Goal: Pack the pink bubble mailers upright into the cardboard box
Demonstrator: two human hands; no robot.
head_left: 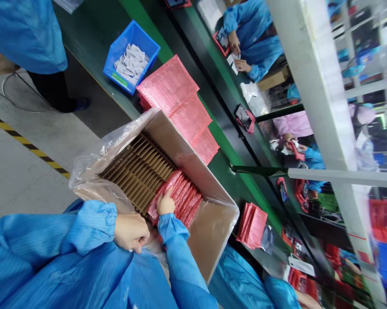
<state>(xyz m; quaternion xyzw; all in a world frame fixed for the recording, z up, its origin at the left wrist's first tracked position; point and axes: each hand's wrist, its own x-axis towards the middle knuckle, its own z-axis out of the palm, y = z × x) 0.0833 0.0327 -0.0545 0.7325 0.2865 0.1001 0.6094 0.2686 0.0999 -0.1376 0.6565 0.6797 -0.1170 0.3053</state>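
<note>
R hand (165, 203) on pink bags (180, 198) in carton (209, 231); L hand (131, 232) on rim.

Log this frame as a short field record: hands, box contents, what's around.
left hand: closed in a fist on the near edge of the cardboard box; what it grips cannot be told
right hand: inside the box, fingers on the red pouches
dividers: brown slots, most unfilled
liner: clear plastic over the box rim
table: stack of pink bubble bags, blue bin of small white packets
others: people in blue coats nearby
</note>
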